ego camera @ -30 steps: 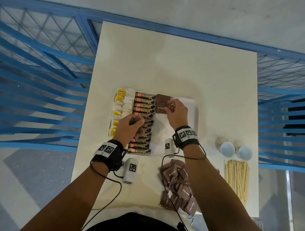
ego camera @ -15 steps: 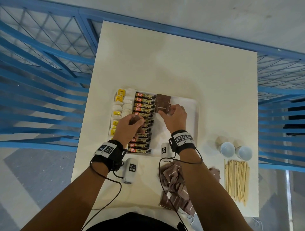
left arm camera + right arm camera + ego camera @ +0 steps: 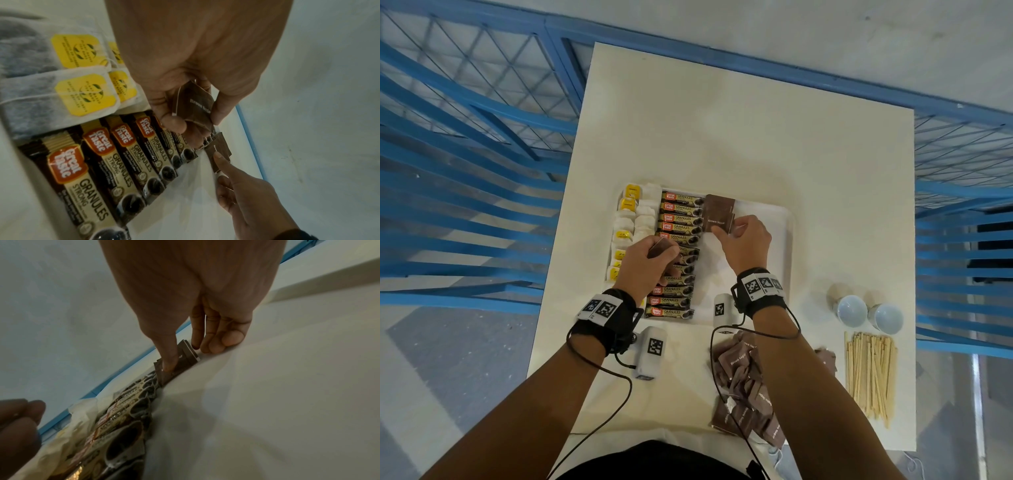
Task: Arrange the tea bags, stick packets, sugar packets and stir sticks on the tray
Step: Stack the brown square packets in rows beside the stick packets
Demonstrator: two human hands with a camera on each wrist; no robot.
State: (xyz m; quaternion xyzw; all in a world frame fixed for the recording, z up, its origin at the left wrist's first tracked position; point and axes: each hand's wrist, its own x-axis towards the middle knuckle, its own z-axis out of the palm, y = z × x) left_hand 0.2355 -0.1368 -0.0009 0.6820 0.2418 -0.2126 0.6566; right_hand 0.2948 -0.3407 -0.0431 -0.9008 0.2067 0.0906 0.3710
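The white tray [image 3: 786, 222] holds a left column of tea bags [image 3: 627, 219] and a row of stick packets [image 3: 681, 219]. A few brown sugar packets [image 3: 719, 212] lie overlapped at the tray's far end, right of the sticks. My right hand [image 3: 729, 230] is on them: the thumb presses the near edge of the top one and curled fingertips sit against its right side [image 3: 188, 356]. My left hand [image 3: 664, 251] hovers over the stick packets and pinches a few more sugar packets [image 3: 195, 105] between thumb and fingers.
A loose pile of sugar packets [image 3: 739, 387] lies on the table near me, partly under my right forearm. Wooden stir sticks [image 3: 869, 373] lie at the right, with two paper cups [image 3: 851, 310] beyond them. Blue railings border the table.
My right hand has drawn slightly back toward me along the sugar packets on the tray. The left hand has stayed where it was with its packets.
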